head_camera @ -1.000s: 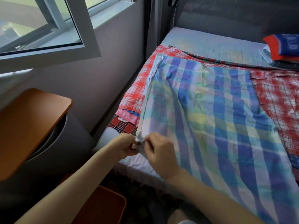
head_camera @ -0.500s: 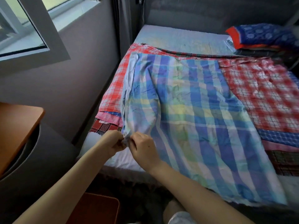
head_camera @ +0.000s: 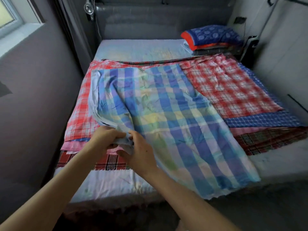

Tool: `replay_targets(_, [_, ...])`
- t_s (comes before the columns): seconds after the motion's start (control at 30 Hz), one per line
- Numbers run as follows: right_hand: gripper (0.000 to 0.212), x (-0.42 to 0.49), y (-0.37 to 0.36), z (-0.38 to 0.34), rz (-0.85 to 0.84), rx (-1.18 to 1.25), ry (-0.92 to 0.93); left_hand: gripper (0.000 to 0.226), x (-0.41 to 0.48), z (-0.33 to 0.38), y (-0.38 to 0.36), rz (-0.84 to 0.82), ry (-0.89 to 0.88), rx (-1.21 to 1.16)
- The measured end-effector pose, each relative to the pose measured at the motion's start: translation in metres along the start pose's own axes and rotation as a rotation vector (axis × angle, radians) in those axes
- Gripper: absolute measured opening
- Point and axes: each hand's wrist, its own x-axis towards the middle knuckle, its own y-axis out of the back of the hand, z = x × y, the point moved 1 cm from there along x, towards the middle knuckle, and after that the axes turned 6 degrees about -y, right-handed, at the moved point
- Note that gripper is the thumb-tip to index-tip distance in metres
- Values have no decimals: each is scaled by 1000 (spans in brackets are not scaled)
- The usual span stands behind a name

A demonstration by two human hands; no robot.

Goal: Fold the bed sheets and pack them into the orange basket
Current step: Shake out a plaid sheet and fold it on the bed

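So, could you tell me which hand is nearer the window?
Left. The left hand grips the near corner of the blue plaid sheet, on the window side; the right hand pinches the same corner to its right, farther from the window.

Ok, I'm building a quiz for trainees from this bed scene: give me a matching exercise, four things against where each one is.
Things: 1 blue plaid sheet; 2 red checked sheet; 3 blue patterned pillow; 4 left hand.
Places: A far right corner of the bed; B on top, mid-bed; C gripping a sheet corner; D underneath, showing at the right.
Pairs: 1-B; 2-D; 3-A; 4-C.
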Motion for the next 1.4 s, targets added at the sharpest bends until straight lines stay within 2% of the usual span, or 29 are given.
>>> replay_targets(0.13, [30,14,35,12,183,36,-103,19,6,38,-47,-19,-172,174])
replay_targets(0.23, [25,30,81,28,288,-25,-217,38,12,71,-93,-27,-257,226])
replay_targets(0.3, [25,46,129,39,292,64,-289,43,11,99,-132,-72,-298,167])
replay_targets(0.4, [19,69,215,58,344,184,-328,22,-1,147,-191,-204,-404,-24])
replay_targets(0.47, [21,69,285,92,421,218,-374,18,-6,167,-237,-250,-467,-89])
replay_targets(0.57, [33,40,377,169,617,296,-533,12,2,161,-298,-189,-496,-78])
replay_targets(0.63, [22,14,418,238,665,353,-676,13,13,133,-341,-145,-434,-2])
replay_targets(0.7, [12,-13,434,307,607,347,-858,14,21,90,-385,-122,-348,128])
replay_targets(0.8, [14,-41,429,393,423,425,-1089,14,19,15,-442,-110,-215,341])
replay_targets(0.87, [14,-48,416,422,338,482,-1180,28,10,-31,-467,-78,-180,479])
replay_targets(0.97, [22,-38,401,439,301,513,-1183,57,7,-74,-504,-48,-279,622])
replay_targets(1.13, [21,-26,422,486,360,371,-1292,36,27,-88,-568,-94,-443,885])
replay_targets(1.2, [15,-30,434,510,398,339,-1346,37,42,-98,-586,-127,-481,966])
replay_targets(1.27, [18,-37,438,534,388,333,-1402,46,53,-119,-598,-179,-491,1015])
replay_targets(1.33, [12,-42,438,555,331,458,-1436,49,59,-144,-608,-225,-489,1039])
replay_targets(1.4, [15,-42,432,575,251,647,-1449,46,66,-167,-618,-239,-511,1030])
